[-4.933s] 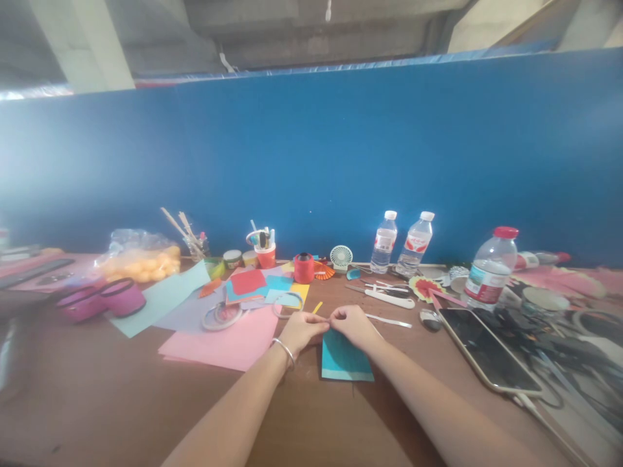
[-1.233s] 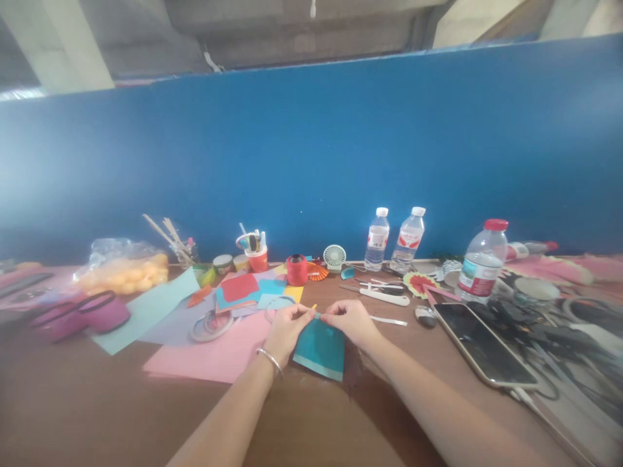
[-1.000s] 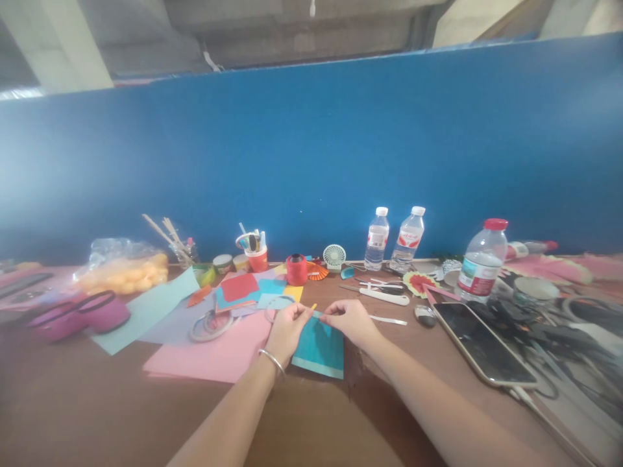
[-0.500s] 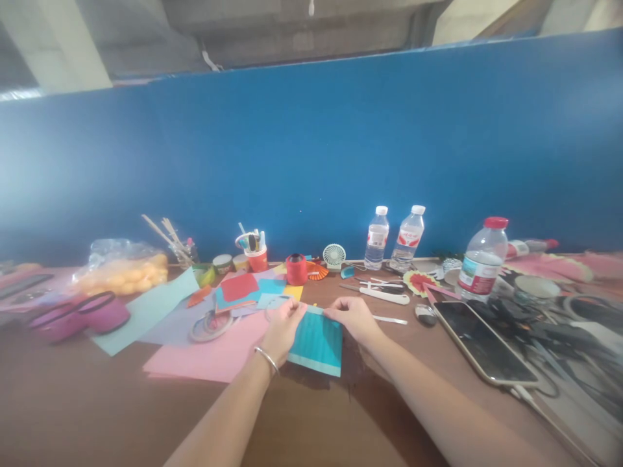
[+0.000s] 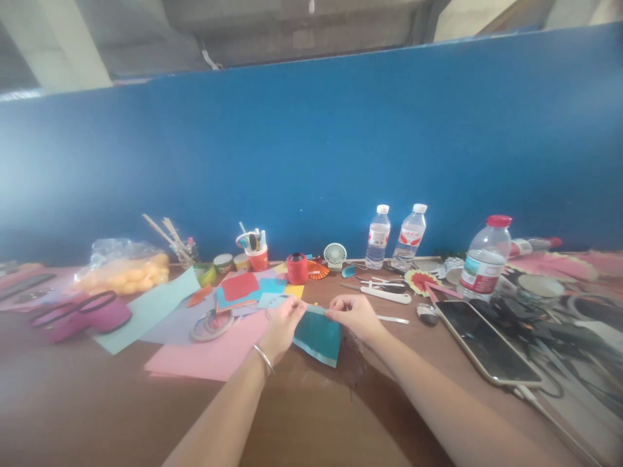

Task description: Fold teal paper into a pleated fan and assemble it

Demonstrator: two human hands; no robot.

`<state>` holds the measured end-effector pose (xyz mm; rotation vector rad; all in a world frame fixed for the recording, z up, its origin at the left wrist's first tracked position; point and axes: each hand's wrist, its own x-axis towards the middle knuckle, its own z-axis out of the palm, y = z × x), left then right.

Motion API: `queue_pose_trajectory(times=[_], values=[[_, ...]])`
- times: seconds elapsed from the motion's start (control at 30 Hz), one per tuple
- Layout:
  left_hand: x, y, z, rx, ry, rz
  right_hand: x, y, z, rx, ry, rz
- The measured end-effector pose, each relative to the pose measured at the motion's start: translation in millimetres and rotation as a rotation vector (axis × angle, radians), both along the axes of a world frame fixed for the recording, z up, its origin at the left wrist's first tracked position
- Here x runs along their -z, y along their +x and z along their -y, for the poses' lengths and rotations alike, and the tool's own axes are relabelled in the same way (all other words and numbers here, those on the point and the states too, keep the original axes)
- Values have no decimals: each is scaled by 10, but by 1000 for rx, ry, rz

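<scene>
Pinching the top edge of a teal paper (image 5: 317,337) with both hands. Left hand (image 5: 281,327): thumb and index pressed together on the left corner; silver bangle (image 5: 263,359) at the wrist. Right hand (image 5: 357,318): thumb and bent index closed on the right corner. Paper slants down between the hands, pale band along its lower edge; cannot tell whether that edge touches the table (image 5: 296,428).

Near left: pink paper (image 5: 204,357), with tape rolls (image 5: 211,325) partly over its upper edge. Just right of the right hand: white strip (image 5: 394,320), and a white-handled tool (image 5: 385,296) behind it. Beyond the hands: red roll (image 5: 297,271) and small white fan (image 5: 335,255). Farther right: phone (image 5: 489,342), face up, cable attached; red-capped bottle (image 5: 484,263) upright behind it. At the back, blue partition (image 5: 311,149).
</scene>
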<state>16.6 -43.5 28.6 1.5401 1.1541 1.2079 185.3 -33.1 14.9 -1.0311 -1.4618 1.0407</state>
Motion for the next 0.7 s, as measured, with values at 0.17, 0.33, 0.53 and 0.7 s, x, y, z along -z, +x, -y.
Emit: queue_pose_trajectory(times=[0.17, 0.33, 0.53, 0.7], values=[[6, -19, -8, 57, 15, 3, -29, 8, 10, 7, 53, 30], [22, -26, -21, 89, 24, 13, -38, 21, 14, 16, 71, 60], [9, -26, -15, 72, 17, 34, -71, 27, 30, 19, 68, 85], [4, -35, -14, 73, 6, 12, -91, 24, 43, 25, 65, 89]])
